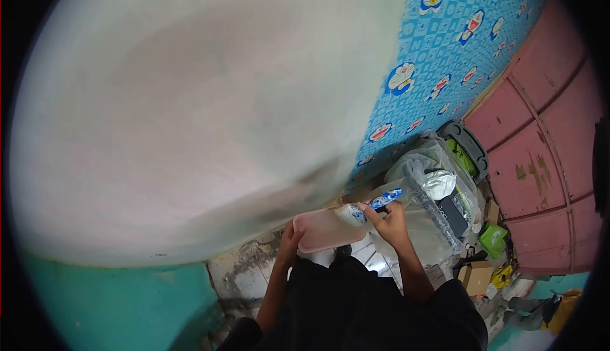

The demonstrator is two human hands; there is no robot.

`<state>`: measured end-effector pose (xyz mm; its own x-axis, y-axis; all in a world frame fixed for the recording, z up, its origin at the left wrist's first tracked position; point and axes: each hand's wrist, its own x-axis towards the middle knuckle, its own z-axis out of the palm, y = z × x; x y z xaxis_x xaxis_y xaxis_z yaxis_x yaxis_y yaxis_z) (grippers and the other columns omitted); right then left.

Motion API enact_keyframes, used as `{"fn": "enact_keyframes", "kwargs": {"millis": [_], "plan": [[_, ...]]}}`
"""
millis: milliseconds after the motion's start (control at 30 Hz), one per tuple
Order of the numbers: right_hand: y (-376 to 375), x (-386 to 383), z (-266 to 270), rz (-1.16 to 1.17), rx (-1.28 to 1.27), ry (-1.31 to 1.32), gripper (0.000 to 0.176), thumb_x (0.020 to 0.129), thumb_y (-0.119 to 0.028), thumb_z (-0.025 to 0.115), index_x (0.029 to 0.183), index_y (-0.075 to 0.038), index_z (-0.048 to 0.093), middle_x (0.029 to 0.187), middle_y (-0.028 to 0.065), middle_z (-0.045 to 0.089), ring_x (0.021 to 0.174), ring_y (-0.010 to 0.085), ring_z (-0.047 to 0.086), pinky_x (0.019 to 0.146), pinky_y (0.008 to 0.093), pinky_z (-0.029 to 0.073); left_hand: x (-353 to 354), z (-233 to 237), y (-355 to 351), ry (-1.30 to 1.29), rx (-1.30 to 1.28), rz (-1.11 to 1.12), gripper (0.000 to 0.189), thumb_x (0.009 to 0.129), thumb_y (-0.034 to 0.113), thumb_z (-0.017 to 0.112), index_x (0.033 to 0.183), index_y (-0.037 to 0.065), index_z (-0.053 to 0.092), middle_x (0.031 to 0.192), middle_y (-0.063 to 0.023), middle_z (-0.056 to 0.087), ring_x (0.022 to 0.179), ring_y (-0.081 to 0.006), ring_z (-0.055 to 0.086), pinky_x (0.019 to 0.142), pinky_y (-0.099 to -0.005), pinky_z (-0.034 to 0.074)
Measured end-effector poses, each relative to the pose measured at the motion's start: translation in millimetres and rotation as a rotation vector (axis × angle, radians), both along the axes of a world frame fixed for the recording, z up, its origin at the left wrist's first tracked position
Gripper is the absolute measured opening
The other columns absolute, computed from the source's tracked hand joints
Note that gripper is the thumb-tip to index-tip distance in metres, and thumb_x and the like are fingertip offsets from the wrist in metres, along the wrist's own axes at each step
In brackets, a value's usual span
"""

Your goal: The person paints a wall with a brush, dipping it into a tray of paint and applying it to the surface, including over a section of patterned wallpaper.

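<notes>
My left hand (290, 244) is closed on the left edge of a shallow pink plastic container (323, 233), held in front of my body. The container's inside looks whitish and smeared. In my right hand (392, 222) is a paintbrush (386, 198) with a blue, paint-spattered handle. Its white-coated head points left and overlaps the container's right end in this view. The fingers pinch the brush near where handle and head meet. Ahead of both hands rises a wall (222, 116) with a patchy whitish and pinkish surface.
Blue cartoon wallpaper (422, 74) covers the wall's right part. A pile under clear plastic sheeting (413, 170) stands to the right, near a pink panelled door (540, 160). A cardboard box (475, 278) and a green bag (493, 239) lie on the floor. Lower left, the wall is turquoise (127, 306).
</notes>
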<state>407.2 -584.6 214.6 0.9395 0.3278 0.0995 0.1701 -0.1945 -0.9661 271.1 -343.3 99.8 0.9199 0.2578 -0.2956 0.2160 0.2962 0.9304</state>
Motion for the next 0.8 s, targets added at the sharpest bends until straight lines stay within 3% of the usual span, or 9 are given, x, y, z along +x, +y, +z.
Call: {"fn": "enact_keyframes", "kwargs": {"millis": [333, 367, 567, 667, 800], "plan": [[16.0, -13.3, -12.9, -0.037, -0.333, -0.108, 0.024, 0.080, -0.021, 0.076, 0.084, 0.002, 0.068, 0.074, 0.0173, 0.067, 0.065, 0.0295, 0.068, 0.059, 0.0362, 0.052, 17.6, 14.5, -15.9, -0.032, 0.039, -0.081, 0.053, 0.093, 0.029, 0.060, 0.135, 0.001, 0.046, 0.127, -0.0117, 0.055, 0.118, -0.0193, 0.051, 0.103, -0.0327, 0.038], [14.9, -12.2, -17.2, -0.042, -0.365, -0.180, 0.019, 0.082, -0.017, 0.075, 0.085, 0.002, 0.070, 0.072, 0.0129, 0.068, 0.060, 0.0193, 0.067, 0.056, 0.0293, 0.051, 17.6, 12.7, -18.1, -0.037, 0.023, -0.078, 0.052, 0.093, 0.029, 0.060, 0.135, 0.001, 0.046, 0.127, -0.0116, 0.055, 0.118, -0.0192, 0.051, 0.102, -0.0325, 0.038], [16.3, -8.6, -20.9, 0.003, -0.371, -0.275, 0.017, 0.081, -0.016, 0.075, 0.082, 0.000, 0.070, 0.071, 0.0135, 0.067, 0.056, 0.0204, 0.065, 0.053, 0.0310, 0.049, 20.9, 8.7, -28.6, -0.037, -0.044, -0.035, 0.050, 0.094, 0.027, 0.059, 0.134, 0.001, 0.046, 0.127, -0.0114, 0.054, 0.119, -0.0191, 0.051, 0.102, -0.0322, 0.038], [20.3, -8.7, -17.5, 0.021, -0.383, -0.221, 0.022, 0.081, -0.021, 0.075, 0.081, 0.001, 0.068, 0.081, 0.0154, 0.067, 0.066, 0.0339, 0.066, 0.060, 0.0395, 0.051, 23.0, 8.7, -31.4, -0.041, -0.045, -0.034, 0.050, 0.094, 0.027, 0.059, 0.134, 0.000, 0.046, 0.126, -0.0117, 0.055, 0.118, -0.0191, 0.051, 0.102, -0.0321, 0.038], [22.2, -5.7, -26.0, 0.033, -0.461, -0.223, 0.027, 0.081, -0.026, 0.075, 0.081, 0.001, 0.069, 0.083, 0.0146, 0.067, 0.071, 0.0333, 0.066, 0.062, 0.0404, 0.052, 27.2, 3.5, -35.3, -0.045, -0.036, -0.009, 0.051, 0.093, 0.027, 0.060, 0.134, 0.000, 0.045, 0.125, -0.0123, 0.056, 0.117, -0.0191, 0.052, 0.101, -0.0322, 0.039]]}}
